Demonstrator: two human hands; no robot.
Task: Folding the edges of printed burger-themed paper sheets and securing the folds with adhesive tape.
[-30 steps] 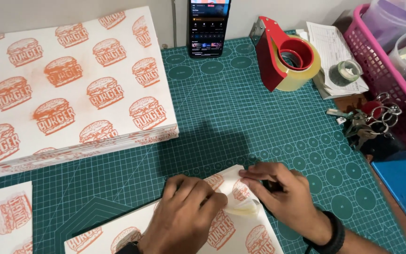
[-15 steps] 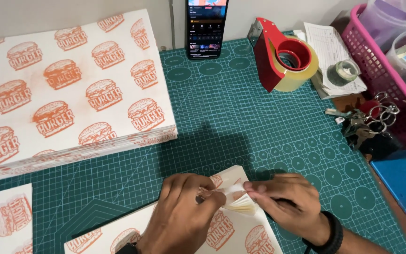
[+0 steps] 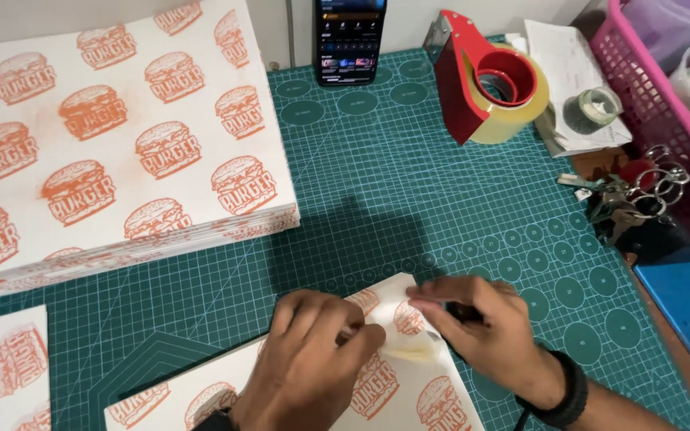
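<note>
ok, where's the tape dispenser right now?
Head view: the red tape dispenser stands at the far right of the green cutting mat, between the propped phone and the pink basket.

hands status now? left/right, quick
Left hand: curled, fingertips pressing the printed paper.
Right hand: fingers pinched on the paper's folded corner, at a strip of tape.

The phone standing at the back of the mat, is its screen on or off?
On: the phone shows lit coloured rows on its dark screen.
</note>
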